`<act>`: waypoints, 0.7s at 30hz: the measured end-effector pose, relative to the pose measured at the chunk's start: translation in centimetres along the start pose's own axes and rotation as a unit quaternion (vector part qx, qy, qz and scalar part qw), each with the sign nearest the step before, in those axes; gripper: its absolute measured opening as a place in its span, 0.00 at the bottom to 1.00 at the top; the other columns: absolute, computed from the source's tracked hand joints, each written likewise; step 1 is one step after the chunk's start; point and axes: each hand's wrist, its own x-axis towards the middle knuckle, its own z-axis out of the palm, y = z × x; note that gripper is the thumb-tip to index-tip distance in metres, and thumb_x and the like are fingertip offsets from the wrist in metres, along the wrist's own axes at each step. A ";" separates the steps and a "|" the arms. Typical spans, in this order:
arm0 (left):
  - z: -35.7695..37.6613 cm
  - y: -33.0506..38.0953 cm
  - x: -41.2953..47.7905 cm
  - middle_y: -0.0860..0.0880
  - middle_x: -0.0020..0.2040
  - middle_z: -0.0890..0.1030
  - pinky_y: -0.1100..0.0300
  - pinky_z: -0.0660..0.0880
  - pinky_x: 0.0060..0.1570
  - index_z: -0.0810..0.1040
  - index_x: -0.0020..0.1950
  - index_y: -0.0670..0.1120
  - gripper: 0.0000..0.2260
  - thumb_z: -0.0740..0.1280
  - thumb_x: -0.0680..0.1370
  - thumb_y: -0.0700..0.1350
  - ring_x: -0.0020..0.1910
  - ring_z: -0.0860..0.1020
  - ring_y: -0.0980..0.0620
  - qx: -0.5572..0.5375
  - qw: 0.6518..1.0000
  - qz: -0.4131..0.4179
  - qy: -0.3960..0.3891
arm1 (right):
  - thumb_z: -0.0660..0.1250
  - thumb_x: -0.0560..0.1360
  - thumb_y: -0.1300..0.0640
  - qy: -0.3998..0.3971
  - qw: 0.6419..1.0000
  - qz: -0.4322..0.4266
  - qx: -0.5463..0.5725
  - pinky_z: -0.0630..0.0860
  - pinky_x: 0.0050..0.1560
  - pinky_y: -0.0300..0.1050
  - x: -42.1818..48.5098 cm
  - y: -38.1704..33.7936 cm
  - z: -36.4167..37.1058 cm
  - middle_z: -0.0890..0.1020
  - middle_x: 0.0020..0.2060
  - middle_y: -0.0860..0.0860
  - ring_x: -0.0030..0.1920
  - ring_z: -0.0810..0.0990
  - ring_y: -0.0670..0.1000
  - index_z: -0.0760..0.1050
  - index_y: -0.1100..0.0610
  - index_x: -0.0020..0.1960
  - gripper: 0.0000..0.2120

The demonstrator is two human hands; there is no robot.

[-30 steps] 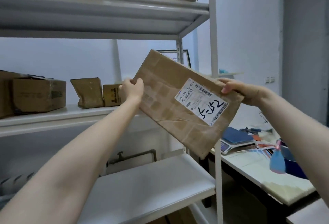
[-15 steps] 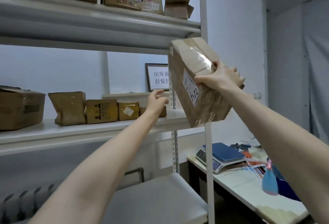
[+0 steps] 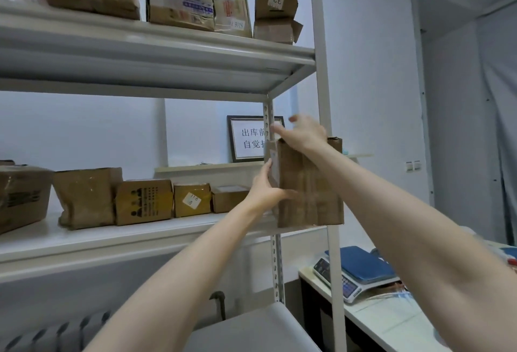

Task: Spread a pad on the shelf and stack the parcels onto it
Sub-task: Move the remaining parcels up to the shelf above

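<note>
A brown cardboard parcel (image 3: 310,189) stands upright on edge at the right end of the middle shelf (image 3: 134,235), beside the front post. My right hand (image 3: 303,134) rests on its top edge with fingers partly spread. My left hand (image 3: 265,190) presses flat against its left face near the bottom. To the left, several brown parcels (image 3: 144,202) stand in a row on the same shelf. I see no pad on the shelf.
The top shelf (image 3: 156,52) carries several more boxes, one marked 33 (image 3: 275,1). A framed sign (image 3: 251,138) leans on the wall ledge behind. A blue-topped scale (image 3: 361,273) sits on a white table at lower right. A lower shelf board (image 3: 251,329) lies below.
The parcel went from tilted in both hands in front of me to upright on the middle shelf's right end. My left hand let go, then came back against its side.
</note>
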 end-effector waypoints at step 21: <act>1.5 -3.9 3.5 0.47 0.62 0.77 0.52 0.75 0.60 0.70 0.67 0.45 0.24 0.68 0.71 0.38 0.59 0.76 0.49 0.091 0.988 -0.005 0.121 | 0.63 0.73 0.60 0.044 0.984 0.021 0.170 0.57 0.72 0.53 -0.3 11.6 10.4 0.56 0.73 0.59 0.73 0.59 0.59 0.48 0.56 0.77 0.37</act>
